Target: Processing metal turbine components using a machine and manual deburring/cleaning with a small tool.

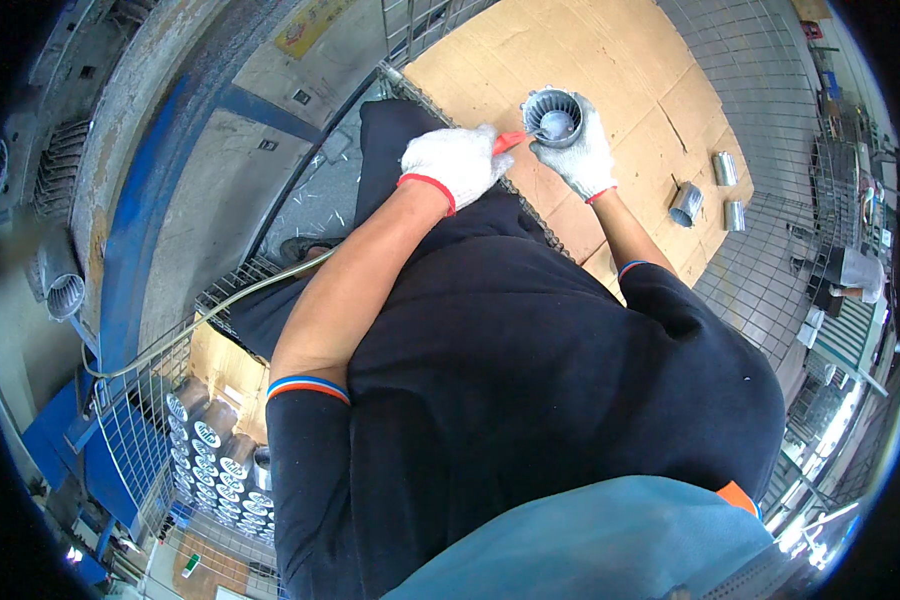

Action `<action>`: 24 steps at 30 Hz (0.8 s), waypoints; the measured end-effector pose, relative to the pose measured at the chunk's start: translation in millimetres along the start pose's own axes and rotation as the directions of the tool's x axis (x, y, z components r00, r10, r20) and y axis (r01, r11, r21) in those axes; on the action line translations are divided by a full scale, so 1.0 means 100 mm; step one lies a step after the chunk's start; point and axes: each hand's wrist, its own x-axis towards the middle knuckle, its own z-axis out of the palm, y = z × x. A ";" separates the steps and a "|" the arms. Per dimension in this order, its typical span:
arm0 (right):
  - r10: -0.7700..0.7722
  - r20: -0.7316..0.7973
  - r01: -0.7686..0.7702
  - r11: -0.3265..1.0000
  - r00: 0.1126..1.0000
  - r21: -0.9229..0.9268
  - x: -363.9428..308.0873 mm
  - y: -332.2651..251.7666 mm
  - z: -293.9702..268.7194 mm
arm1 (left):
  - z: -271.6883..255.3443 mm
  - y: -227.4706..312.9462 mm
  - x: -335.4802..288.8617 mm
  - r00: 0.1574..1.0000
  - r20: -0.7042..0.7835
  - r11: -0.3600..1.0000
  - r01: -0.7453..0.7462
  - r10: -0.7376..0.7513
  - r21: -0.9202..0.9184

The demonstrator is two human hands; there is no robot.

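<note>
My left hand (pixel 455 165), in a white knitted glove with a red cuff, is closed around the red handle of a small hand tool (pixel 510 141). The tool's tip points at the rim of a grey metal cylinder (pixel 554 117) with fins along its inner wall; whether it touches the metal I cannot tell. Gloved the same way, my right hand (pixel 582 155) grips this cylinder from its right and underside. The cylinder's open end faces up, above a sheet of brown cardboard (pixel 610 60).
Three smaller metal cylinders (pixel 686 204) lie at the cardboard's right. Wire mesh (pixel 750 60) borders it. At lower left, a wire cage (pixel 135 425) holds several stacked finned cylinders (pixel 210 470). A pale hose (pixel 210 312) crosses near my left arm. A large machine (pixel 200 200) stands left.
</note>
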 end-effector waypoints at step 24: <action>-0.100 0.212 0.035 0.956 0.972 0.290 0.07 -0.11 0.05 | 0.09 -0.07 0.17 0.997 -0.007 0.993 -0.077 0.078 0.084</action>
